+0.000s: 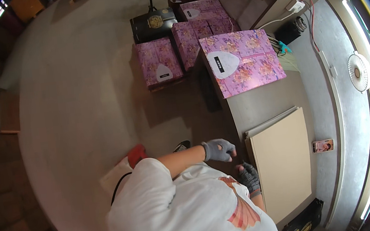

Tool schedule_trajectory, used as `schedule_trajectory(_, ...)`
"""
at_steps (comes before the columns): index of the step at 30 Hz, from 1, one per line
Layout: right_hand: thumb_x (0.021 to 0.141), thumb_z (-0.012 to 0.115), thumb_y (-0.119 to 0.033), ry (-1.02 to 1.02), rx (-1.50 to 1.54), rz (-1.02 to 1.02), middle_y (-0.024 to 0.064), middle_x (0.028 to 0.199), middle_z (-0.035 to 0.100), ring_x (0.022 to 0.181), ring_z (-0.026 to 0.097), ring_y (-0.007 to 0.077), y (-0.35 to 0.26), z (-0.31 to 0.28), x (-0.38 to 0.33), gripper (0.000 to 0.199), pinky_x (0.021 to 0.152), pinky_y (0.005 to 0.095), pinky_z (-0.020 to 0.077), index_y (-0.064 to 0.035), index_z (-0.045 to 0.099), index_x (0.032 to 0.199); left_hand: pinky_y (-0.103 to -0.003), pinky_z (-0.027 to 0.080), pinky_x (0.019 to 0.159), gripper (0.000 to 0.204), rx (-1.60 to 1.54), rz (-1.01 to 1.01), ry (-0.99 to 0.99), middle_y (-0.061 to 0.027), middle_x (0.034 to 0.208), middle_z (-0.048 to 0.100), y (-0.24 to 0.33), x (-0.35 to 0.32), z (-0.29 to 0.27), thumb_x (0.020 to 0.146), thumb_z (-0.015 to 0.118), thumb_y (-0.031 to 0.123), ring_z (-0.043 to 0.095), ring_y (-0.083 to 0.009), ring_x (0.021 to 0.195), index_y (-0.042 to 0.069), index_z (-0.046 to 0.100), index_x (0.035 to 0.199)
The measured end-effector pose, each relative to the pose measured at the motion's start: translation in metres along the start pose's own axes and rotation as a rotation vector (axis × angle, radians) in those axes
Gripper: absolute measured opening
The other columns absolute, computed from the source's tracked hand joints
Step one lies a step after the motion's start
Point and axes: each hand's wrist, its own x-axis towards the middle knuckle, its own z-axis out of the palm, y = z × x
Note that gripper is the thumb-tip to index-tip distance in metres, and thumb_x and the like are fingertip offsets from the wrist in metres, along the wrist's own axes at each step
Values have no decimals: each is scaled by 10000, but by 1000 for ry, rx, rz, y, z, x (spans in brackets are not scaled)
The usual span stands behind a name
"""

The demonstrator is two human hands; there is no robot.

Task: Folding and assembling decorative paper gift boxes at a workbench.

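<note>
My left hand [219, 149], in a worn grey glove, reaches across my white T-shirt and hovers with loosely curled fingers, holding nothing, just left of the grey table's edge [258, 106]. Below it my right hand [249, 177], in a darker glove, lies against the left edge of a stack of flat beige boards [282, 159] on the table. Whether it grips the boards is hidden. A large pink floral gift box [243, 62] with a white heart-shaped label lies on the table's far end.
More pink floral boxes [160, 62] and a black box [154, 24] stand on the floor beyond the table. A phone [322, 145] lies right of the boards. A small fan [358, 72], cables and a black box [305, 223] are along the right side.
</note>
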Motion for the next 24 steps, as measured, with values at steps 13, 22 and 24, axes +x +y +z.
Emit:
schedule_trajectory(13,866,693,-274,-67,389,90,53,841,665,723,623,141,-32,23,3,319,653,278,511,-3,647,1028,-363,498,724,188,-13,135,-52,-81,865,692,30,2,-21,776,663,172,658,-249,848,104,684,951)
schedule_trajectory(22,837,725,-308,26,286,-100,57,914,668,830,623,157,-30,12,16,355,730,292,514,-32,638,1042,-372,506,756,161,-79,-32,164,-103,857,666,-2,-11,-31,813,549,193,655,-280,828,95,617,922)
schedule_trajectory(24,873,688,-227,83,415,33,60,908,654,789,622,163,-45,0,17,248,694,296,513,-36,628,1020,-406,500,707,144,163,-92,442,-152,826,642,-64,-30,-33,789,507,155,649,-308,825,119,617,874)
